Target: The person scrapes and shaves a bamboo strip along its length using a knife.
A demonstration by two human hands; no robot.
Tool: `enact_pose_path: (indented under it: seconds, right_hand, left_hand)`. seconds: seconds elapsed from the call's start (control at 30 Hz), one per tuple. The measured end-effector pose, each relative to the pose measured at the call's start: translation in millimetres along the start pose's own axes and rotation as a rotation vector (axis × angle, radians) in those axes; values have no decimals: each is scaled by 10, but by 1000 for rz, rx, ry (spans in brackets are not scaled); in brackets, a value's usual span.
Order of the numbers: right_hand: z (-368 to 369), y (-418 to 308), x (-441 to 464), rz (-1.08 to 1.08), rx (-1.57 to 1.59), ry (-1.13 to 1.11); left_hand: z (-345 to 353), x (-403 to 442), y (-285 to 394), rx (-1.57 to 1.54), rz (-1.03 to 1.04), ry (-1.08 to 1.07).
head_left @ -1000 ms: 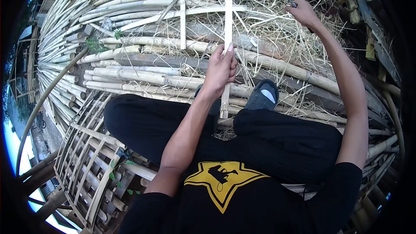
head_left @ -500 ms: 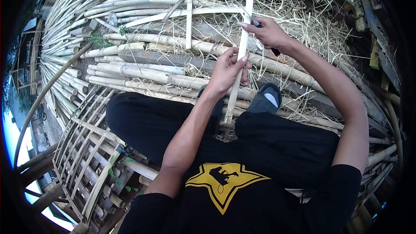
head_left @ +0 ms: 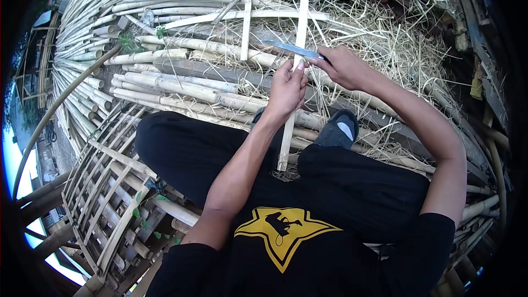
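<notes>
My left hand [head_left: 287, 89] is closed around a long, pale bamboo strip [head_left: 302, 14], which stands lengthwise in front of me with its lower end between my legs. In my right hand [head_left: 344, 67] is the handle of a knife [head_left: 291, 48]. The knife's blade lies across the strip just above my left hand and points to the left. My right fingers are close to my left fingertips, at the strip's right edge.
Bamboo poles [head_left: 203, 94] lie across the ground, with shavings [head_left: 385, 38] heaped over them at the right. A shorter strip [head_left: 246, 19] rests on the poles. At the lower left is a woven bamboo lattice [head_left: 110, 187]. My shoe [head_left: 337, 130] is near the strip.
My right hand has come in from the upper right with the knife, whose blade now crosses the strip. The strip has shifted down towards me, its upper end swinging right and then partly back.
</notes>
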State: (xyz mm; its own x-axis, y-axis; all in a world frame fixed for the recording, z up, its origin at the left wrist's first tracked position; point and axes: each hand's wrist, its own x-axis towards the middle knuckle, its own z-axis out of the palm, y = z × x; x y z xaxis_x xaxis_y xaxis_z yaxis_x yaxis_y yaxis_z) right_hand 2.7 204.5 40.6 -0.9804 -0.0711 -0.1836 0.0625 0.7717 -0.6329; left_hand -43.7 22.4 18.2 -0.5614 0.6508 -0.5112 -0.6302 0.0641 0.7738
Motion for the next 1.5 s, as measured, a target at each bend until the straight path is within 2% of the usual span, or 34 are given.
enact_pose_path:
  seconds: [0.1, 0.17, 0.2, 0.3, 0.4, 0.67, 0.77, 0.83, 0.9, 0.93, 0.97, 1.0, 1.03, 1.07, 1.1, 1.17, 1.2, 1.23, 1.27, 1.3, 1.37, 1.43, 1.47, 1.5]
  right_hand:
    - [55, -9, -38, -29, 25, 27]
    - [14, -16, -30, 31, -48, -149]
    - [26, 11, -21, 29, -49, -150]
    - [74, 159, -8, -27, -18, -83]
    - [71, 343, 38, -94, -161, 16]
    - [16, 603, 119, -169, -290, 82]
    - [-91, 646, 122, -182, -315, 83]
    - [-96, 714, 149, -170, -323, 62]
    - [-164, 849, 222, 70, -297, 117]
    - [-381, 1598, 367, 479, -48, 253]
    - [-875, 1842, 69, 459, -477, 463]
    - [-1288, 2104, -173, 545, -504, 517]
    - [-1508, 2032, -399, 645, -452, 665]
    - [-1604, 2046, -525, 670, -400, 819]
    - [-1653, 2108, -624, 685, -256, 918]
    - [-1495, 2007, -641, 689, -107, 1045]
    - [-1400, 2058, -620, 735, 14, 894]
    - [-1250, 2055, -557, 556, -37, 843]
    - [-1132, 1782, -456, 563, -27, 738]
    - [-947, 1524, -351, 458, 4, 725]
    - [-669, 1232, -119, 240, 93, 564]
    - [-473, 855, 42, 91, 10, 321]
    - [-415, 587, 73, 68, 68, 189]
    - [-271, 477, 98, -2, 57, 161]
  left_hand:
    - [13, -4, -2, 28, 11, 24]
    - [-2, 3, -15, 55, -7, 32]
    - [-2, -2, -10, 54, -6, 34]
    - [8, -9, -2, 85, 20, 17]
    - [29, 0, -17, 102, 45, 49]
    - [74, 57, -50, 239, 158, 72]
    - [140, 21, 38, 184, 84, 56]
    - [177, 5, 96, 152, 77, 55]
    - [204, -58, 83, 121, 67, 50]
    - [204, -178, 29, 190, 123, -3]
    - [177, -305, -17, 265, 181, -56]
    - [184, -355, -64, 282, 228, -118]
    - [174, -370, 19, 160, 121, -166]
    - [130, -299, 121, 96, 89, -111]
    - [114, -226, 159, 17, 35, -66]
    - [79, -131, 238, 50, 39, -42]
    - [56, -92, 198, 4, 38, -68]
    - [29, -84, 153, -40, 35, -86]
    - [87, -127, 182, -64, 13, -48]
    - [110, -124, 179, -64, 20, -51]
    - [129, -143, 133, -21, 54, 14]
    - [43, -45, 51, 3, 63, -6]
    - [22, 17, 7, 51, 120, 12]
    - [16, 45, -22, 99, 176, 28]
